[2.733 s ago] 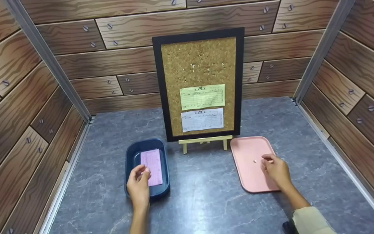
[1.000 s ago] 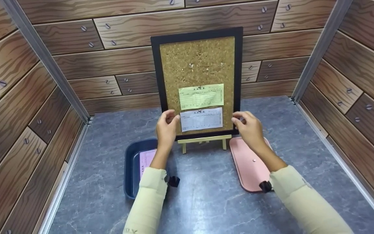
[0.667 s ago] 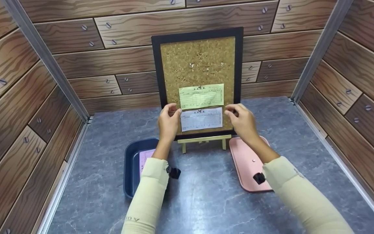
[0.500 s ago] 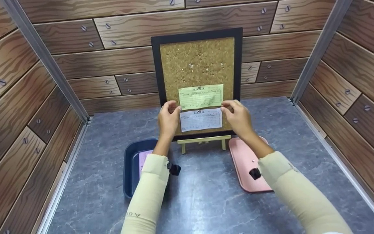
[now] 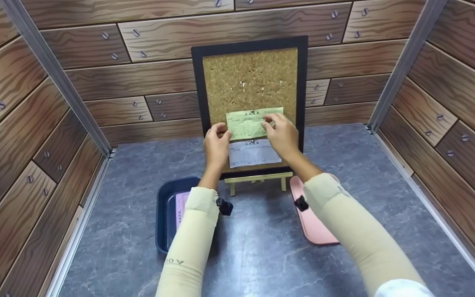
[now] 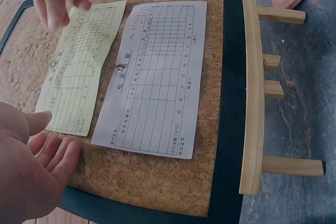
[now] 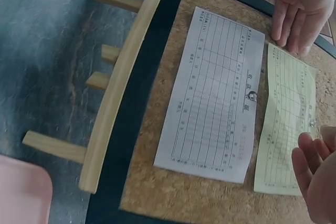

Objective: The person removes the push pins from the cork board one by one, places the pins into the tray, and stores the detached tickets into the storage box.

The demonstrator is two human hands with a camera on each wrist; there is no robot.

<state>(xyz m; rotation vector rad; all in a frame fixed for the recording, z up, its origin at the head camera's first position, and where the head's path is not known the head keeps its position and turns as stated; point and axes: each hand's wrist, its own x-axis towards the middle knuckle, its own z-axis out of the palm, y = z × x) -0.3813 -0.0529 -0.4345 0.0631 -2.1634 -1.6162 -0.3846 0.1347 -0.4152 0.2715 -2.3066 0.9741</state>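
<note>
- Our left hand (image 5: 216,144) stands beside the left edge of the green slip (image 5: 243,126), thumb reaching out and fingers loosely bent; it grips nothing that we can see, and whether the thumb touches the paper we cannot tell.
- The green slip lies against the cork board (image 5: 250,74), just above the white slip (image 5: 254,154). We judge it thin, very light and limp, quick to crease and likely to tear at its fixing if tugged sideways; we would pinch it lightly by its left and right edges.
- Near the middle of its top edge sits a clear-looking pin (image 7: 313,123). We expect it to be small, hard and a little slippery, so its head suits thumb and fingertip, kept square to the board.
- Our right hand (image 5: 283,134) hovers over the right part of the green slip, fingers relaxed and slightly curled, with nothing visible between them.
</note>
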